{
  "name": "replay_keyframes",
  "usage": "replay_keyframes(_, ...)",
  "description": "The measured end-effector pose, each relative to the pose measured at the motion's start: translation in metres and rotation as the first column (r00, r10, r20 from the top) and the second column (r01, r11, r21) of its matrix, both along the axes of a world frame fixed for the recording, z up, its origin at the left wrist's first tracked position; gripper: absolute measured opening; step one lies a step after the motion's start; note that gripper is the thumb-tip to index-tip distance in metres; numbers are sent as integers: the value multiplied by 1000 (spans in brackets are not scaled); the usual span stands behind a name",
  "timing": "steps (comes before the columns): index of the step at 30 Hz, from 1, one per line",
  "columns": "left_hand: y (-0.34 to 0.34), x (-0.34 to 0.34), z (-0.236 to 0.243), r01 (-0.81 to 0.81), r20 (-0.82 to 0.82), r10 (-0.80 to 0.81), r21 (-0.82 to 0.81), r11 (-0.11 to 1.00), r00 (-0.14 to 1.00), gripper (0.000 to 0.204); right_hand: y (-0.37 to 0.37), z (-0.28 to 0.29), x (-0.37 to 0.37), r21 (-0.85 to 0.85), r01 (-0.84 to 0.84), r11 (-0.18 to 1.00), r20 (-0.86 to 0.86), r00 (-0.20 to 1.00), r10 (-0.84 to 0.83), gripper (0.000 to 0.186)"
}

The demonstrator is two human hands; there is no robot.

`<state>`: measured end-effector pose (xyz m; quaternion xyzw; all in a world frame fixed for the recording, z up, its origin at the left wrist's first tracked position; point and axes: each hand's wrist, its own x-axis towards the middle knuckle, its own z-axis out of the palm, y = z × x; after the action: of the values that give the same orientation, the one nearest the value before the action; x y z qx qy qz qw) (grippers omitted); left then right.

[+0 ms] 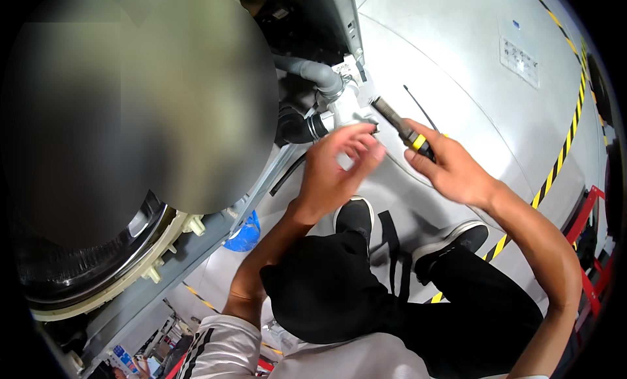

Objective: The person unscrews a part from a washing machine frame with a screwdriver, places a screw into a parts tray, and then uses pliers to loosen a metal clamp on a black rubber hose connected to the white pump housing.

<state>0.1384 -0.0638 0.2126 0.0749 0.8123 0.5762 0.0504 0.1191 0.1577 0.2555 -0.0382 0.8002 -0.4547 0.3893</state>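
My left hand (336, 163) is curled beside a white plastic fitting (343, 104) on the opened machine, its fingers blurred; a small dark piece shows at the fingertips, too unclear to name. My right hand (450, 170) grips a tool (390, 115) with a grey body and a black-and-yellow handle, its tip angled toward the fitting. A grey hose (315, 73) with a clamp joins the fitting from above, and a black rubber hose (294, 124) joins it from the left.
The machine's frame (259, 184) and blurred drum area fill the left. A blue object (241, 232), a thin dark rod (418, 104), striped tape (562, 157) and my shoes (450, 245) are on the floor. A red rack (591, 209) stands right; a co-worker's hand (137, 369) shows bottom left.
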Motion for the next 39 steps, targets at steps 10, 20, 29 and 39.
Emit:
replay_keyframes(10, 24, -21, 39, 31, 547, -271, 408, 912, 792, 34, -4, 34, 11, 137, -160, 978, -236, 953, 189, 53)
replay_keyframes(20, -15, -55, 52, -4, -378, -241, -544, 839, 894, 31, 76, -110, 41, 442, -149, 885, -289, 910, 297, 50)
replay_keyframes(29, -9, -107, 33, 162, -33, -458, -912, 378, 888, 40, 77, -169, 42, 479, -36, 877, -521, 793, 317, 51)
replay_keyframes(39, -22, -86, 40, 57, -121, -299, -849, 525, 946, 44, 67, -182, 41, 552, -52, 833, -594, 676, 436, 35)
